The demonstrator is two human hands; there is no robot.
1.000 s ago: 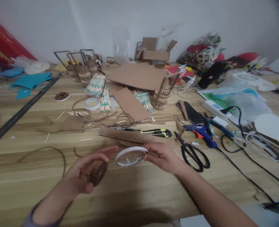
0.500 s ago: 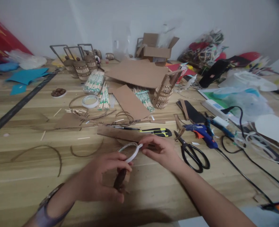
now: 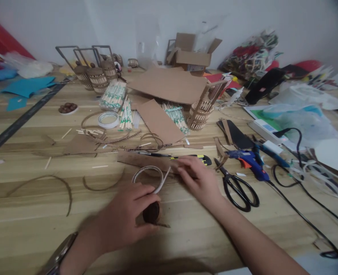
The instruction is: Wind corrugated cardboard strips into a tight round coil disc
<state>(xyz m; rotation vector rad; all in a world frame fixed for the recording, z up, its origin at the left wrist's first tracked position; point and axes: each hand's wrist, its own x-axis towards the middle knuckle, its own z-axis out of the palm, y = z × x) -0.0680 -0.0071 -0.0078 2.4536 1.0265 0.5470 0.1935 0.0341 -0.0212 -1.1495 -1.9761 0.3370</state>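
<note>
My left hand (image 3: 120, 214) is closed around a narrow roll of white tape (image 3: 135, 176), held by its lower edge between the fingers. In the same hand is a small round brown cardboard piece (image 3: 151, 212), dark on the side facing me. The tape's loose end sticks up at the roll's right side. My right hand (image 3: 200, 177) is just right of that end, thumb and forefinger apart, over the right end of a brown cardboard strip (image 3: 143, 160). Beyond its fingers lies a yellow-and-black utility knife (image 3: 206, 159), partly covered.
Black-handled scissors (image 3: 240, 191) and a blue glue gun (image 3: 250, 164) with its cable lie on the right. Farther back are a wider tape roll (image 3: 108, 120), packs of wooden sticks (image 3: 113, 95), cardboard sheets (image 3: 169, 86) and a stick-sided basket (image 3: 200, 112). Thin brown strips (image 3: 68, 191) curl at left.
My right hand has let go of the tape's loose end and moved slightly right. The tape roll in my left hand has shifted left and up, and the brown piece has turned.
</note>
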